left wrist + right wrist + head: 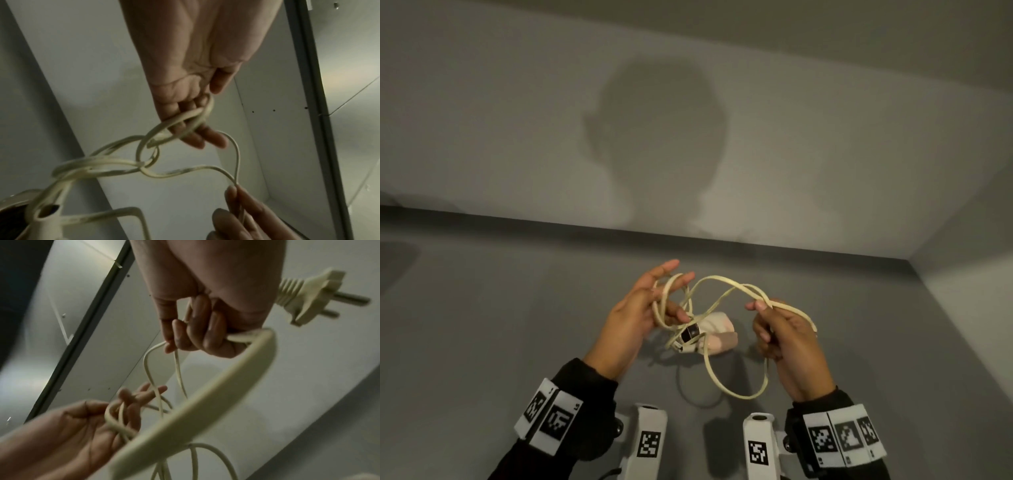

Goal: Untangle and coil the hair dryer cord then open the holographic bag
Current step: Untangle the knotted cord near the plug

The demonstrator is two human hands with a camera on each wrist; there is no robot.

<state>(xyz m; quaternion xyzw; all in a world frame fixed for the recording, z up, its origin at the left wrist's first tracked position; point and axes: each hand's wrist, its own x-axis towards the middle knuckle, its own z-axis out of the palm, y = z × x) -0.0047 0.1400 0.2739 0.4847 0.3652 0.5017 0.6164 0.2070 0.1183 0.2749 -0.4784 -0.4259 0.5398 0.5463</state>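
Both hands hold a cream hair dryer cord (726, 284) above the grey table (517, 325). My left hand (671, 291) has its fingers nearly straight, with several cord loops hung round them; the left wrist view shows those loops (185, 123) crossing the fingers. My right hand (758, 306) grips the cord in curled fingers and pinches a strand at thumb and forefinger. In the right wrist view the cream plug (308, 301) sticks out behind that hand (193, 337). The pale hair dryer (717, 330) is between and below the hands, with cord tangled at its handle. No holographic bag is in view.
A grey wall (825, 154) runs along the table's far edge and meets a side wall at the right. A slack cord loop (736, 394) hangs toward me under the dryer. Two white marker-tagged camera mounts (650, 438) sit at the bottom of the head view.
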